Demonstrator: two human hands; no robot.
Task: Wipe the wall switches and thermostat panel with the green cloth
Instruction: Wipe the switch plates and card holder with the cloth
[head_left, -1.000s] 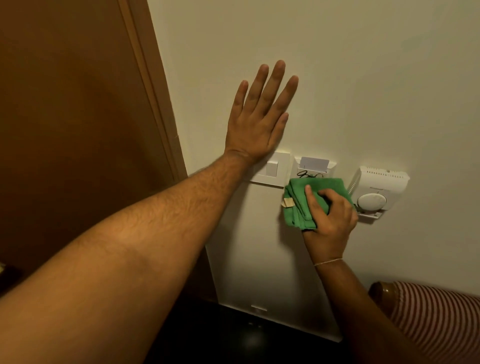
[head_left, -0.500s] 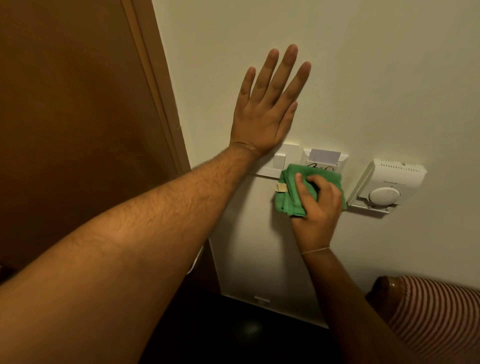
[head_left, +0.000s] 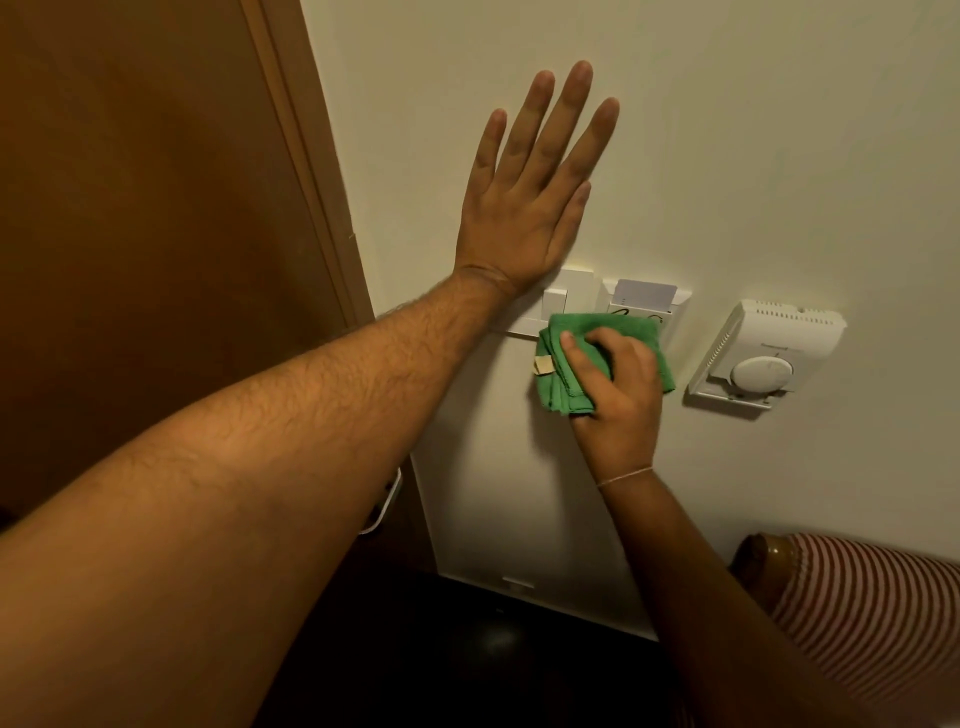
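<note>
Right now the right hand (head_left: 618, 384) is closed around the folded green cloth (head_left: 571, 364), pressing it to the wall over the lower part of the card-holder switch (head_left: 647, 301) and the lower right corner of the rocker switch plate (head_left: 561, 304). Both switches sit side by side in a row running left to right, and the thermostat panel (head_left: 769, 353) lies farther right along that same line, a little lower, apart from the cloth with a strip of bare wall between. So the coming stroke probably runs sideways: rightward from the hand to reach the thermostat panel, leftward to finish the rocker plate. The right hand is much the nearer to all three. The left hand (head_left: 524, 192) is empty, spread flat against the wall above the rocker plate, its heel at the plate's upper edge; whether it actually overlaps the plate is hard to tell from this angle
</note>
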